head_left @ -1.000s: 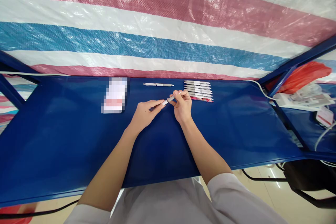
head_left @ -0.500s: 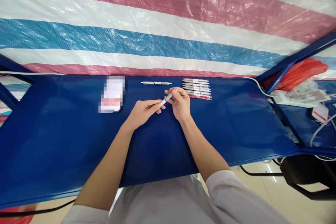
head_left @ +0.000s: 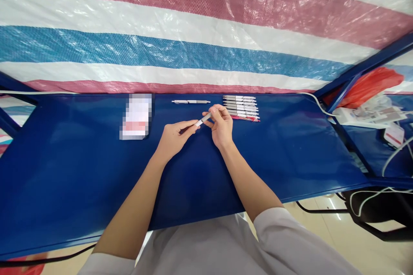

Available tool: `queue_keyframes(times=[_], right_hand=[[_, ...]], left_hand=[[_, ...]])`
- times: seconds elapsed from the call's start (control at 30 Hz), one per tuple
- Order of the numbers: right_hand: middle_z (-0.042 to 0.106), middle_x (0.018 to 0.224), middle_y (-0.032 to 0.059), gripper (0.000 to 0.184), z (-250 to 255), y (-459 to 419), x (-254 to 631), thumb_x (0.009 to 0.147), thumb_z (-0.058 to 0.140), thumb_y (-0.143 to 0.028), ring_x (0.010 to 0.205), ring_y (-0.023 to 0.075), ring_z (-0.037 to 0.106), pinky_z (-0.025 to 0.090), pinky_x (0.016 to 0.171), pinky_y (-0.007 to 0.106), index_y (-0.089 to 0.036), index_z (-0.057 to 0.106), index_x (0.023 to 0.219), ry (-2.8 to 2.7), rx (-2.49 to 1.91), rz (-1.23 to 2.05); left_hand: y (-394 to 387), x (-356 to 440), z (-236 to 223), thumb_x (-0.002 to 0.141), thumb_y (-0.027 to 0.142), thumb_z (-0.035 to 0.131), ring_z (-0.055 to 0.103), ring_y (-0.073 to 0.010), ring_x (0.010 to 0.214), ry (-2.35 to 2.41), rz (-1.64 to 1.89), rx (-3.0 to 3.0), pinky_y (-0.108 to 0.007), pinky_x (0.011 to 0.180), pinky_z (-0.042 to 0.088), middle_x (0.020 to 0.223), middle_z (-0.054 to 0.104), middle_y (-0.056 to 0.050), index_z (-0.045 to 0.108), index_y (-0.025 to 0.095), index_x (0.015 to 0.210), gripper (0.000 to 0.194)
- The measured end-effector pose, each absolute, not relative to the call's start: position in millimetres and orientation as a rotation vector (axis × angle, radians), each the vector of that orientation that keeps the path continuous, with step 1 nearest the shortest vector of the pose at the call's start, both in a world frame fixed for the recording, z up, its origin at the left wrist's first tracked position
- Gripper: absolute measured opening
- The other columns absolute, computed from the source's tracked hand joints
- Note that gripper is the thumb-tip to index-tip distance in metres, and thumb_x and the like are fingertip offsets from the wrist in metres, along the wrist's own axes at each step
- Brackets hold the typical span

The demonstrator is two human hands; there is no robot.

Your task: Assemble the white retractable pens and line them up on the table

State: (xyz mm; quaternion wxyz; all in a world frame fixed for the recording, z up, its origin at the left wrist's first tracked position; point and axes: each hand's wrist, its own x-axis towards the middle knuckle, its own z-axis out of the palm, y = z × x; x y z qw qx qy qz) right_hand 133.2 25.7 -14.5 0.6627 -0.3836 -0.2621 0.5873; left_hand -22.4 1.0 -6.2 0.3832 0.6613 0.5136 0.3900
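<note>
Both hands hold one grey and white pen [head_left: 201,120] over the blue table [head_left: 80,172]. My left hand [head_left: 176,136] pinches its lower, darker end. My right hand [head_left: 221,126] grips the upper end with closed fingers. Just behind my right hand lies a row of several similar pens [head_left: 241,106], with a red one at the near side. A single pen [head_left: 190,102] lies alone further back, left of the row.
A small blurred card or phone [head_left: 136,117] lies at the back left. A striped red, white and blue tarp [head_left: 193,38] hangs behind the table. At the right, a second blue surface holds a white power strip [head_left: 350,117], cables and a red bag [head_left: 371,86].
The two hands have drawn a little closer along the pen, and the pen now lies lower and flatter. The view has shifted slightly.
</note>
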Motion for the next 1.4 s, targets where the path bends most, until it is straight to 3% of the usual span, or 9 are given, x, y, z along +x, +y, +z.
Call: queue_keyframes(times=[0.13,0.23,0.5,0.63,0.83,1.07,1.2,1.4], right_hand=[[0.072,0.083,-0.0037,0.025,-15.1,24.2,135.8,0.067,0.081,-0.038,0.083,0.0159,0.074,0.061,0.066,0.024,-0.024,0.067,0.082,-0.606,-0.785,1.378],[0.072,0.078,-0.0039,0.024,-16.7,24.0,136.2,0.066,0.082,-0.038,0.077,0.0153,0.074,0.06,0.063,0.023,-0.022,0.067,0.077,-0.583,-0.743,1.397],[0.068,0.073,-0.0061,0.033,-17.1,27.0,133.3,0.062,0.084,-0.036,0.065,0.012,0.071,0.06,0.058,0.022,-0.021,0.056,0.068,-0.503,-0.884,1.293],[0.066,0.071,-0.007,0.028,-15.8,25.8,133.6,0.064,0.083,-0.036,0.066,0.0112,0.071,0.059,0.057,0.02,-0.021,0.06,0.072,-0.519,-0.835,1.319],[0.072,0.084,-0.0036,0.024,-13.8,21.6,135.9,0.067,0.081,-0.036,0.082,0.0155,0.074,0.061,0.066,0.023,-0.022,0.067,0.081,-0.62,-0.727,1.429],[0.063,0.073,-0.0093,0.032,-15.7,23.1,134.2,0.064,0.083,-0.032,0.065,0.009,0.07,0.06,0.06,0.02,-0.022,0.053,0.067,-0.536,-0.672,1.413],[0.057,0.069,-0.0116,0.037,-16.0,24.2,131.9,0.063,0.083,-0.028,0.06,0.007,0.066,0.06,0.06,0.021,-0.022,0.047,0.068,-0.462,-0.703,1.355],[0.062,0.073,-0.0105,0.028,-17.0,23.7,132.9,0.067,0.08,-0.032,0.066,0.0075,0.067,0.06,0.063,0.02,-0.025,0.055,0.076,-0.482,-0.728,1.378]], left_hand=[[1.8,-27.8,0.2,0.085,0.045,0.066,0.071,-0.0186,0.078,1.217,0.892,1.57,-0.03,0.08,0.056,0.088,0.077,-0.003,0.076,0.022,0.107,0.033],[1.5,-28.6,2.1,0.086,0.047,0.064,0.07,-0.0187,0.079,1.196,0.887,1.556,-0.03,0.08,0.055,0.082,0.077,-0.003,0.077,0.021,0.103,0.033],[-2.8,-16.8,-8.8,0.087,0.04,0.064,0.069,-0.0174,0.077,1.333,1.136,1.86,-0.03,0.076,0.053,0.092,0.076,-0.005,0.076,0.022,0.106,0.029],[-2.3,-16.6,-8.4,0.086,0.04,0.064,0.069,-0.0173,0.077,1.32,1.126,1.801,-0.029,0.075,0.053,0.093,0.076,-0.005,0.076,0.021,0.105,0.029],[0.3,-26.1,4.4,0.084,0.041,0.066,0.069,-0.0174,0.075,1.214,0.922,1.503,-0.029,0.075,0.054,0.082,0.076,-0.003,0.077,0.022,0.103,0.029],[-0.6,-23.3,2.6,0.084,0.044,0.066,0.069,-0.0181,0.076,1.172,0.901,1.514,-0.03,0.076,0.055,0.083,0.077,-0.003,0.077,0.022,0.103,0.031],[-2.8,-15.1,-6.6,0.083,0.044,0.067,0.072,-0.0205,0.084,1.25,1.029,1.66,-0.032,0.083,0.056,0.096,0.077,-0.004,0.076,0.023,0.106,0.032],[-2.7,-14.9,-5.9,0.085,0.042,0.065,0.071,-0.0187,0.079,1.279,1.006,1.606,-0.03,0.08,0.056,0.087,0.077,-0.003,0.075,0.022,0.107,0.032]])
